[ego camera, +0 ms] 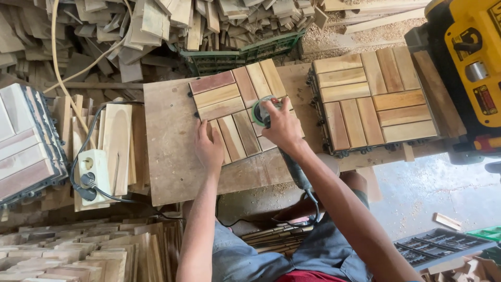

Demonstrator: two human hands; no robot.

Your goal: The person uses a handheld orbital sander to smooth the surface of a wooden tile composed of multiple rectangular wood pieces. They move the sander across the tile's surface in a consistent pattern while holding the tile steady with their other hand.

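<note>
the right hand grips a green-rimmed sander pressed on a slatted wooden tile, while the left hand lies flat, fingers spread, pinning the tile's near left edge. the tile sits square on the bench board toward its far right corner; the sander's body runs back toward the person. a stack of similar tiles waits right; sanding looks midway.

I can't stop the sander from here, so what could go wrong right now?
1. The left hand lies flat on the tile, close to the sander; a slip could graze its fingers.
2. The cord trails under the right hand into the lap and could snag.
</note>
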